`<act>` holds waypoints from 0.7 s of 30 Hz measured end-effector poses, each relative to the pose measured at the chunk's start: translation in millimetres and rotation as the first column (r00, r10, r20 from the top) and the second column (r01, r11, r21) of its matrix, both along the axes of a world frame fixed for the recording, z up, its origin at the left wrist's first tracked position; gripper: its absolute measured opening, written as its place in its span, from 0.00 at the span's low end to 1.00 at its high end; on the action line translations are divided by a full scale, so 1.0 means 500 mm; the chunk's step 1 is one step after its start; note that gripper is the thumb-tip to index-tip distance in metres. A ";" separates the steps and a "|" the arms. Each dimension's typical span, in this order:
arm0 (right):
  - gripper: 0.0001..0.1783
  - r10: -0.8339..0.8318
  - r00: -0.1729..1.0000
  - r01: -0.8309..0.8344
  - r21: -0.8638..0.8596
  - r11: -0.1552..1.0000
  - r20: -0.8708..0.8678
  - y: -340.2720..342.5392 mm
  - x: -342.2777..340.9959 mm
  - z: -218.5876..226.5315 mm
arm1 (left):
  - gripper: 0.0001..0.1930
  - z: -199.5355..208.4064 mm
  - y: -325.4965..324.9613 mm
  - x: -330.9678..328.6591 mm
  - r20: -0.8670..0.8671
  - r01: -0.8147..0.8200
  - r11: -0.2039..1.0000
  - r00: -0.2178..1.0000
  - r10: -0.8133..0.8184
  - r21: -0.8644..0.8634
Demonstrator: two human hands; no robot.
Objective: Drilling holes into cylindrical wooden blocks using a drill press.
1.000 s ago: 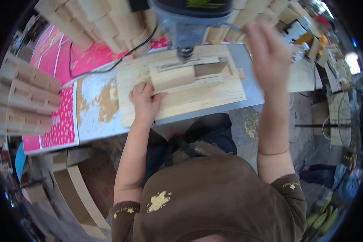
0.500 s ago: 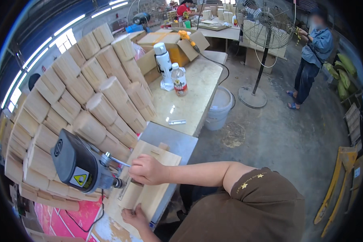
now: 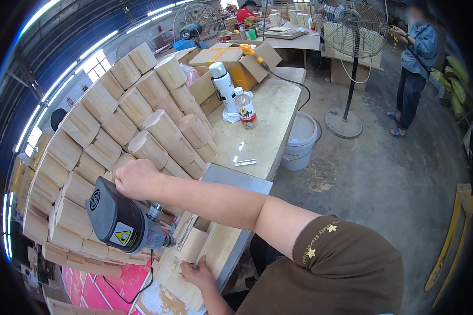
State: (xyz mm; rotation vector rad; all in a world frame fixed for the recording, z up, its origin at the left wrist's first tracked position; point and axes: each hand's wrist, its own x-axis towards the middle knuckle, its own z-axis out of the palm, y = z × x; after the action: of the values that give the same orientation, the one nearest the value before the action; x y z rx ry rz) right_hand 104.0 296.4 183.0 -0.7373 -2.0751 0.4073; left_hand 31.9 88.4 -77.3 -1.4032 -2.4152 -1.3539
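A rounded pale wooden block (image 3: 194,244) lies on a wooden jig board (image 3: 180,281) beside the chuck of a black-and-grey power drill head (image 3: 123,218). My left hand (image 3: 198,274) rests at the block's near end, thumb and fingers apart. Stretched across the bench, my right hand (image 3: 137,179) is at the top of the drill head, in front of the stacked wooden blocks (image 3: 165,128). Its fingers are curled and partly hidden, so what they hold cannot be made out. A metal plate (image 3: 242,178) extends along the bench beyond the jig.
On the pale bench top (image 3: 270,121) stand a white flask (image 3: 223,86) and a drink bottle (image 3: 246,109), with cardboard boxes (image 3: 231,58) behind. A lidded bucket (image 3: 301,142) and a standing fan (image 3: 352,68) are on the floor. Another person (image 3: 416,63) stands at far right.
My right hand has left the wooden block and moved left and up to the drill head. My left hand has loosened at the block's near end. The view has shifted slightly.
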 end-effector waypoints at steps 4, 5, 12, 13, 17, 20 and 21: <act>0.15 -0.001 0.999 0.004 0.052 0.999 -0.051 -0.039 0.033 -0.003 | 0.20 0.003 0.006 0.004 0.073 0.032 0.999 0.997 -0.033 0.014; 0.14 0.009 0.995 0.000 0.086 0.996 -0.103 -0.054 0.049 -0.008 | 0.20 0.006 0.006 0.006 0.028 0.022 1.000 0.999 -0.023 0.004; 0.12 0.130 0.975 -0.092 0.203 0.975 -0.183 -0.140 0.161 -0.118 | 0.20 0.026 0.007 0.013 0.014 0.006 0.993 1.000 -0.004 -0.120; 0.12 0.130 0.975 -0.093 0.197 0.976 -0.179 -0.149 0.167 -0.142 | 0.20 0.025 0.005 0.011 -0.039 0.007 0.995 0.999 -0.011 -0.102; 0.09 0.220 0.945 -0.178 0.184 0.967 -0.242 -0.154 0.168 -0.240 | 0.19 0.028 0.001 0.013 -0.096 -0.010 0.996 0.995 0.001 -0.086; 0.05 0.276 0.912 -0.212 0.227 0.951 -0.303 -0.136 0.149 -0.314 | 0.19 0.031 0.001 0.018 -0.089 -0.035 0.989 0.996 0.023 -0.143; 0.04 0.308 0.881 -0.227 0.252 0.941 -0.358 -0.128 0.143 -0.336 | 0.19 0.029 0.002 0.019 -0.085 -0.036 0.989 0.996 0.024 -0.144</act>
State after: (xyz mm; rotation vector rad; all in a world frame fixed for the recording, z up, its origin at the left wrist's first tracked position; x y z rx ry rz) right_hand 175.4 232.5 15.1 -0.2160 -1.8001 0.4475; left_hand 41.5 89.2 -62.9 -1.4171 -2.5143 -1.1097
